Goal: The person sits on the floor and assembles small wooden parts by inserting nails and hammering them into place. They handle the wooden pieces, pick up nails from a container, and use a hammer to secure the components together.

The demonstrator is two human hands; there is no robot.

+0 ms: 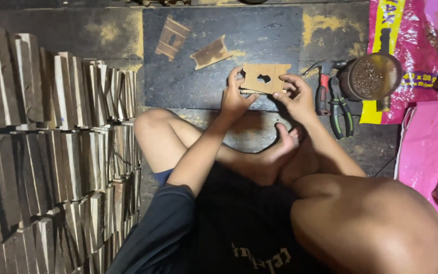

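Both my hands hold one flat wooden piece [265,77] with a heart-shaped hole in its middle, raised a little above the dark mat [188,86]. My left hand [234,96] grips its left end. My right hand [296,96] grips its right end. Two other flat wooden pieces, a slatted piece [172,37] and a plain piece [211,53], lie on the mat farther away. I sit cross-legged on the floor, with my legs below the hands.
Tall stacks of wooden pieces [51,152] fill the left side. Pliers [341,109], a red-handled tool [323,86] and a round container [373,76] of small bits lie to the right. Pink plastic sacks [427,147] cover the far right.
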